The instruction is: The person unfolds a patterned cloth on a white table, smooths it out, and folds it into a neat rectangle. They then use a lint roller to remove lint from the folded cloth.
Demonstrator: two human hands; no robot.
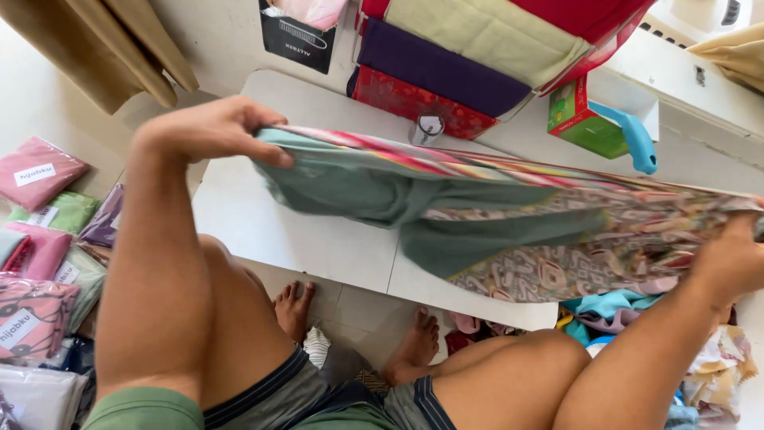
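Stretched taut between both hands above a low white worktop point(318, 239): a long patterned cloth point(509, 215), green on one face, pink and grey print on the other, blurred with motion. Left hand point(211, 127) pinched shut on the cloth's left corner over the worktop's far left edge; right hand point(736, 259) closed on the other end at the frame's right edge, beyond the worktop's near right corner. Bare worktop surface open beneath the cloth. Along the far edge, a stack of folded fabrics point(469, 56) in red, purple and cream, a small clear tape roll point(428, 129), a green box point(585, 119) with a blue handle point(637, 139) beside it. Far left on the floor, flat bagged garments point(40, 239) in pink, green and purple, each with a white rectangular label. Near right, loose heaped cloths point(621, 314).
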